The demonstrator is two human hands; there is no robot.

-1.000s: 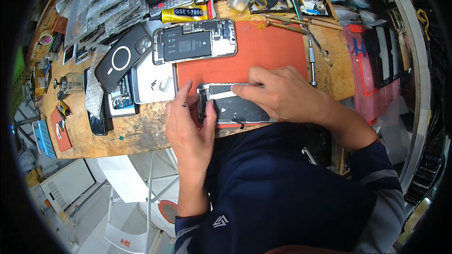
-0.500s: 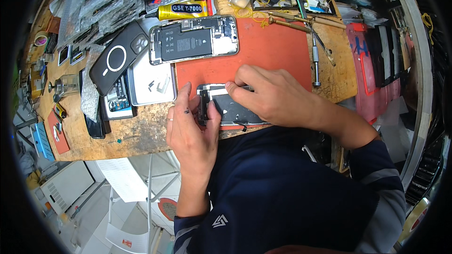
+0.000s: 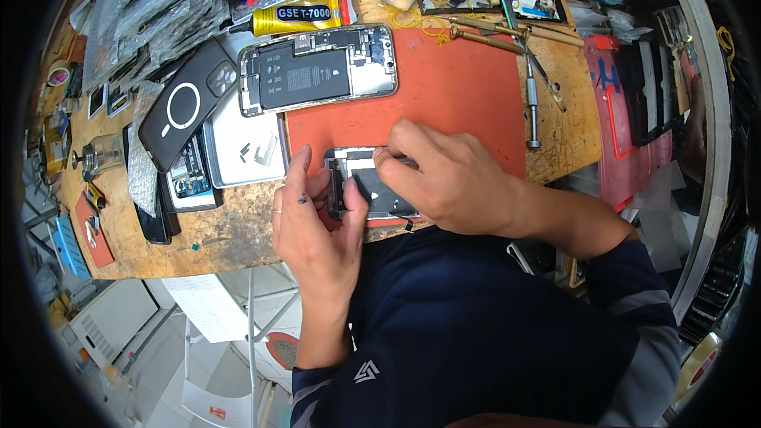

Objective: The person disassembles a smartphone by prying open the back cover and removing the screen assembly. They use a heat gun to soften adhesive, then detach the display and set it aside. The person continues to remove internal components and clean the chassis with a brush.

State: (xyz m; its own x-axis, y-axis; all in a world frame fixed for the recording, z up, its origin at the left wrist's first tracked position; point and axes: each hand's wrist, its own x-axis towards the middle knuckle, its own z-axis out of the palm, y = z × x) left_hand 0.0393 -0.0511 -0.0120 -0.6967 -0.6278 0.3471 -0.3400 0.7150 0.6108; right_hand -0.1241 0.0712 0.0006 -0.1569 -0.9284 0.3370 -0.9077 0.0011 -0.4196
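Observation:
A phone screen panel [image 3: 386,203], its dark back side up, lies at the near edge of the red mat [image 3: 468,83]. My left hand [image 3: 317,230] grips the panel's left end, thumb on its surface and fingers curled round the left side. Over the panel's right part, my right hand [image 3: 456,182] has thumb and index finger pinched together at the far edge. What sits in that pinch is hidden. A short black flex cable [image 3: 409,226] sticks out at the near edge. Beyond my hands lies an opened phone body [image 3: 371,75] with its black battery exposed.
Left of the mat are a white tray [image 3: 226,166] with small parts and a black phone case [image 3: 184,107]. A yellow glue tube [image 3: 293,20] lies behind the phone body. A screwdriver [image 3: 532,107] rests on the right, near brushes [image 3: 487,38] and a pink case [image 3: 622,135].
My right hand has shifted slightly left along the panel, still pinching at its far edge. The left hand keeps its grip. The whole view has tilted a little.

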